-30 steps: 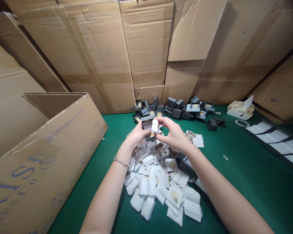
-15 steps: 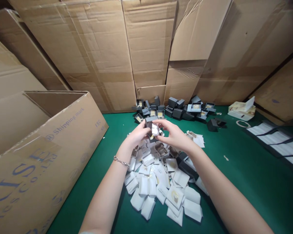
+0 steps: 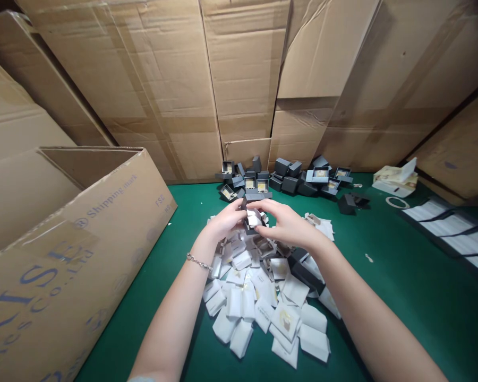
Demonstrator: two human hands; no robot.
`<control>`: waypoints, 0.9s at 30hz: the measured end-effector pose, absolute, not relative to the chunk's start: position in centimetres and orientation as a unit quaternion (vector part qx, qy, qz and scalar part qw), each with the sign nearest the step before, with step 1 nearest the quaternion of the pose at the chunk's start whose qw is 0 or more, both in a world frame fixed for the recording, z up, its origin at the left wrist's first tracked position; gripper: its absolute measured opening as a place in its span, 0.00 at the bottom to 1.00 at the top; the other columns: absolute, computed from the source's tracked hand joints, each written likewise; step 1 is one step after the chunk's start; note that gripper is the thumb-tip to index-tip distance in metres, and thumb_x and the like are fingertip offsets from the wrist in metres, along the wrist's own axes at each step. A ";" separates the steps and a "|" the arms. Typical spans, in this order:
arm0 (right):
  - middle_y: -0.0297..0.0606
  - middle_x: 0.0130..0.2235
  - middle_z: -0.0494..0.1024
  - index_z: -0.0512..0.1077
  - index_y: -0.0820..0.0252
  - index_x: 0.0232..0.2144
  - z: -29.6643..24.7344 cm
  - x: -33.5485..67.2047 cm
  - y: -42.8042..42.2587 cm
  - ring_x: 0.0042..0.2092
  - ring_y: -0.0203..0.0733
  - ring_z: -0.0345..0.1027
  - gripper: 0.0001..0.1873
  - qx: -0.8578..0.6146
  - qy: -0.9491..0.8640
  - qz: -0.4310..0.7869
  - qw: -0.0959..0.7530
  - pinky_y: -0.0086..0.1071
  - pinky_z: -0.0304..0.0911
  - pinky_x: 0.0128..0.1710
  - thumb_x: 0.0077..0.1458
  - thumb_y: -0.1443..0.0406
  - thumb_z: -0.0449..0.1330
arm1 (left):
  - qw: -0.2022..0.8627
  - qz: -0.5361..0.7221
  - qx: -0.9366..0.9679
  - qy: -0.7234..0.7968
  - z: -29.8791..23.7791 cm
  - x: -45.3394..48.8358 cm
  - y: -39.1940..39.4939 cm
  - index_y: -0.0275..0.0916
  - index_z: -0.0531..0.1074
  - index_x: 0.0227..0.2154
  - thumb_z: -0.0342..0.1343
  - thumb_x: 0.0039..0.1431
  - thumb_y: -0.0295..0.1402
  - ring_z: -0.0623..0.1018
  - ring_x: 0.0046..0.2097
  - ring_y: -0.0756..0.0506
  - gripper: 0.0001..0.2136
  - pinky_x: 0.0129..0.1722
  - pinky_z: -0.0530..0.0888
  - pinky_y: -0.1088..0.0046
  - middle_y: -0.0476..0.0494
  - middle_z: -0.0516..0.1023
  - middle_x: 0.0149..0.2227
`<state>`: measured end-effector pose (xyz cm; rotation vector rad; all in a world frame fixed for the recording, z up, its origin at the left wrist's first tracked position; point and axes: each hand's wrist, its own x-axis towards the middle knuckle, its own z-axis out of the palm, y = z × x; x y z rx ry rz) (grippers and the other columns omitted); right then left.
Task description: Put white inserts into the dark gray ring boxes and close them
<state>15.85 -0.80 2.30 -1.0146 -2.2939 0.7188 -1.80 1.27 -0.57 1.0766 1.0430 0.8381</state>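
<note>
Holding a small dark grey box (image 3: 252,225) between both hands, just above the heap, box tilted, opening turned up toward the camera. Left hand (image 3: 225,222): fingers curled, wrapped around the box's near left side. Right hand (image 3: 287,225): partly closed, fingertips (image 3: 263,217) reaching across to the box's right side; whether they press the box or only the white piece is hard to tell. A small white folded piece (image 3: 254,217) sits at the box's opening, between the hands; material too small to tell.

Directly below both hands: a loose heap of white square pouches (image 3: 242,302), some printed with gold marks. Beside the right wrist, a dark grey box (image 3: 305,273) lies on the heap's edge. Just beyond the hands: clusters of dark grey open jewellery-style boxes (image 3: 289,180) with gold-and-white inserts, against a wall of flattened brown cardboard (image 3: 242,79).

Left of the left hand: a large open brown corrugated carton (image 3: 103,223) with blue print. Far right of the right hand, on the green work mat (image 3: 386,302): a black tray of white sheets (image 3: 450,228), a cream paper bundle (image 3: 394,180). Silver chain bracelet (image 3: 198,262) on left wrist.
</note>
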 end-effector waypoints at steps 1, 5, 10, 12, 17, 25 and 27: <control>0.40 0.52 0.73 0.68 0.53 0.50 2.3 15.8 -0.8 0.52 0.46 0.67 0.22 -0.378 -0.849 0.259 0.264 0.40 0.63 0.50 0.51 0.65 0.57 | 0.654 0.369 0.474 0.460 -0.5 -1.8 1.2 0.39 0.70 0.40 0.54 0.48 0.25 0.74 0.31 0.50 0.14 0.33 0.72 0.74 0.51 0.69 0.25; 0.42 0.50 0.74 0.69 0.56 0.49 2.1 15.3 -0.8 0.50 0.46 0.67 0.21 -0.390 -0.855 0.211 0.270 0.41 0.62 0.50 0.51 0.67 0.56 | 0.655 0.372 0.469 0.461 -0.2 -1.7 1.1 0.39 0.69 0.39 0.52 0.48 0.23 0.73 0.30 0.51 0.13 0.31 0.71 0.76 0.52 0.69 0.26; 0.42 0.47 0.74 0.69 0.56 0.48 2.1 14.9 -1.0 0.47 0.46 0.68 0.20 -0.389 -0.857 0.176 0.289 0.40 0.63 0.47 0.51 0.69 0.56 | 0.653 0.382 0.454 0.471 0.5 -1.7 0.9 0.39 0.69 0.38 0.51 0.47 0.23 0.72 0.30 0.52 0.14 0.31 0.69 0.77 0.51 0.72 0.28; 0.42 0.46 0.74 0.69 0.56 0.48 2.1 14.9 -1.0 0.47 0.45 0.68 0.20 -0.388 -0.857 0.176 0.292 0.39 0.63 0.47 0.51 0.69 0.56 | 0.654 0.387 0.454 0.466 0.6 -1.7 0.8 0.39 0.69 0.37 0.51 0.47 0.24 0.72 0.30 0.53 0.13 0.31 0.69 0.77 0.51 0.72 0.29; 0.41 0.47 0.74 0.68 0.57 0.48 1.9 15.1 -0.9 0.47 0.45 0.67 0.19 -0.388 -0.864 0.175 0.268 0.39 0.63 0.47 0.52 0.69 0.56 | 0.643 0.388 0.461 0.473 0.5 -1.9 1.0 0.38 0.70 0.39 0.51 0.47 0.24 0.72 0.31 0.53 0.14 0.30 0.68 0.78 0.49 0.74 0.31; 0.39 0.45 0.74 0.69 0.53 0.47 1.4 15.3 -0.6 0.44 0.45 0.67 0.19 -0.412 -0.858 0.182 0.247 0.39 0.63 0.43 0.52 0.67 0.58 | 0.637 0.375 0.477 0.476 0.2 -1.9 1.1 0.38 0.70 0.43 0.52 0.48 0.25 0.74 0.34 0.51 0.17 0.34 0.70 0.75 0.46 0.76 0.36; 0.39 0.46 0.74 0.69 0.53 0.49 1.3 15.4 -0.6 0.42 0.43 0.68 0.20 -0.428 -0.847 0.202 0.244 0.37 0.63 0.40 0.52 0.67 0.58 | 0.630 0.373 0.476 0.487 0.2 -1.8 1.1 0.38 0.70 0.42 0.51 0.48 0.25 0.74 0.34 0.51 0.16 0.34 0.70 0.76 0.46 0.76 0.36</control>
